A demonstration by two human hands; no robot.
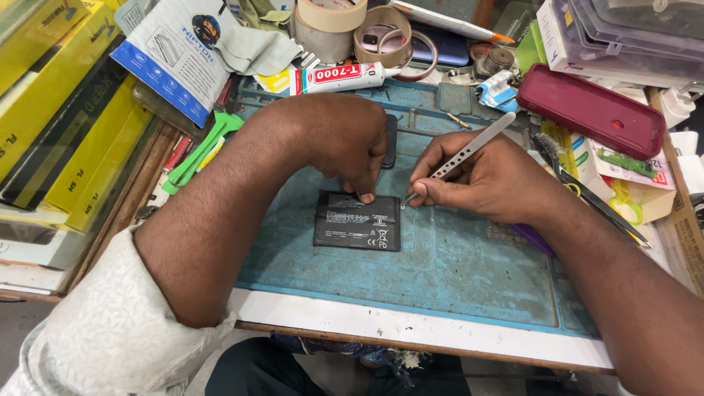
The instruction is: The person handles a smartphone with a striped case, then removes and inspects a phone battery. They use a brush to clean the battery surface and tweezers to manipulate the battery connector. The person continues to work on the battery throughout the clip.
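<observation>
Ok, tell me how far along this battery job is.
Done: the black battery lies flat on the blue work mat, with no phone body around it.

In hand: the left hand presses a fingertip on the battery's top edge, while the right hand holds metal tweezers with their tip at the battery's upper right corner.

Left: the glue tube lies at the mat's far edge, away from both hands.

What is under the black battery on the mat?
The black battery lies flat on the blue work mat. Left hand fingertips press its top edge; anything directly beneath it is covered.
</observation>
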